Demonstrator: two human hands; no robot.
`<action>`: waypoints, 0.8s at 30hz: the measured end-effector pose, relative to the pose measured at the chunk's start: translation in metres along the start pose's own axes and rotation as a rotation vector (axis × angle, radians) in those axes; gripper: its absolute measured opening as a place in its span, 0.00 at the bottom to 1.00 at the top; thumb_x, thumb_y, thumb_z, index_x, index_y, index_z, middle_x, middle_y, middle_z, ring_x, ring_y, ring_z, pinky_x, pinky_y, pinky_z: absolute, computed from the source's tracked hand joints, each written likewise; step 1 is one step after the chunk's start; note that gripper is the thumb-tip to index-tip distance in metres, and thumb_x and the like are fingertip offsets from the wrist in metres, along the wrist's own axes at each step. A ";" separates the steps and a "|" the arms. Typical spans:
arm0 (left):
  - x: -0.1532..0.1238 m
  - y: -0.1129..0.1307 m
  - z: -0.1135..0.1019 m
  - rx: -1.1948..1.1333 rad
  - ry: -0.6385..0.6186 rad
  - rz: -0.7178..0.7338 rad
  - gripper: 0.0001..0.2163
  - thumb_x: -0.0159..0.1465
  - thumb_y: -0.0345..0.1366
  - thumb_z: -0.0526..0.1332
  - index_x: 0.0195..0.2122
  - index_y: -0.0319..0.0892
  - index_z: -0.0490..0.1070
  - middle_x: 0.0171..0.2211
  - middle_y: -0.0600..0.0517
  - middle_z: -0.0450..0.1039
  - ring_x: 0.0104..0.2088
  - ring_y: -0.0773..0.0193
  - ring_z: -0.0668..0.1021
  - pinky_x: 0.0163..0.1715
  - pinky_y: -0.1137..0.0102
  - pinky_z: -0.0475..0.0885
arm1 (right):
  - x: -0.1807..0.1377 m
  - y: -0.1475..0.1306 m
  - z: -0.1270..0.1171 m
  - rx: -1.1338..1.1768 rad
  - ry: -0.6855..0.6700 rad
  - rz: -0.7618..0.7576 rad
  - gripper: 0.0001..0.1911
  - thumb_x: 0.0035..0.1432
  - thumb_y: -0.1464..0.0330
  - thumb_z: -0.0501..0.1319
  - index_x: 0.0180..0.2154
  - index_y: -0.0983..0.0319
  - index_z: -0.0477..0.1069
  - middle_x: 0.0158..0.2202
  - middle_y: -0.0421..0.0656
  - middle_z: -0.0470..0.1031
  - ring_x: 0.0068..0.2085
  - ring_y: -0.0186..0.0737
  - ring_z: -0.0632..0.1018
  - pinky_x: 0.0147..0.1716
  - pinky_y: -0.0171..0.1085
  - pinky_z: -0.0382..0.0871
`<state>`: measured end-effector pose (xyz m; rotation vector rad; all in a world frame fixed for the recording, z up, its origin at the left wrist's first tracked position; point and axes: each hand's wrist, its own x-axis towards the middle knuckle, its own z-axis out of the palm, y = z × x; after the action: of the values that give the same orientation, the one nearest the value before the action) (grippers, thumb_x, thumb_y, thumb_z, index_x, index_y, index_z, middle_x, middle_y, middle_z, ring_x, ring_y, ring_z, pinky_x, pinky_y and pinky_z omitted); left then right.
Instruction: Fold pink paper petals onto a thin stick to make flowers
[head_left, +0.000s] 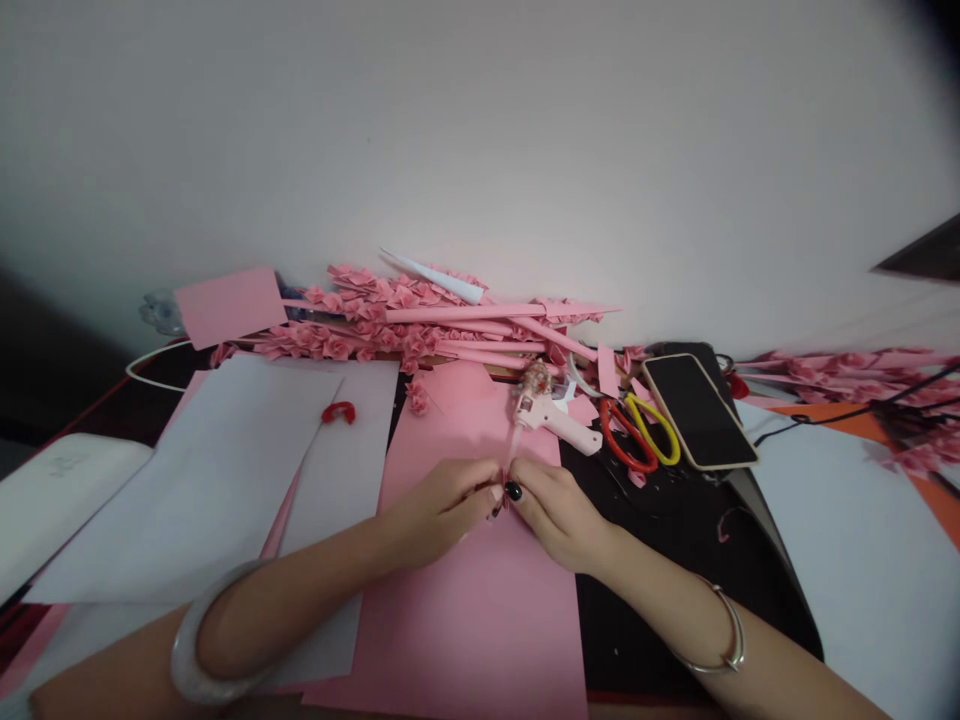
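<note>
Over a pink paper sheet (pixel 472 610), my left hand (pixel 446 505) and my right hand (pixel 559 510) meet, fingertips together. Both are closed in a pinch on a small pink paper piece (pixel 505 478), mostly covered by the fingers, so its shape is unclear. Just beyond my hands lies a pale pink glue gun (pixel 559 420), its front end pointing toward them. Small pink paper flowers (pixel 417 397) sit on the far part of the sheet.
Scissors with red and yellow handles (pixel 630 440) and a phone (pixel 699 410) lie to the right. Pink paper flower stems (pixel 465 315) are heaped along the wall. White sheets (pixel 217 450) cover the left side, with a small red item (pixel 339 412) on them.
</note>
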<state>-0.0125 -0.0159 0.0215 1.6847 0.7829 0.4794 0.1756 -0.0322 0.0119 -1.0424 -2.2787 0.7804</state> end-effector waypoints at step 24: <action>0.011 -0.012 0.005 -0.310 0.246 -0.099 0.11 0.61 0.41 0.58 0.33 0.39 0.76 0.28 0.51 0.76 0.33 0.63 0.77 0.35 0.68 0.74 | 0.002 -0.002 0.006 0.168 0.321 0.203 0.15 0.63 0.67 0.53 0.23 0.61 0.59 0.20 0.35 0.57 0.21 0.30 0.59 0.22 0.31 0.53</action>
<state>-0.0039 -0.0102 0.0080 1.3085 0.9142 0.7095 0.1697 -0.0332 0.0096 -1.2335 -1.8276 0.8044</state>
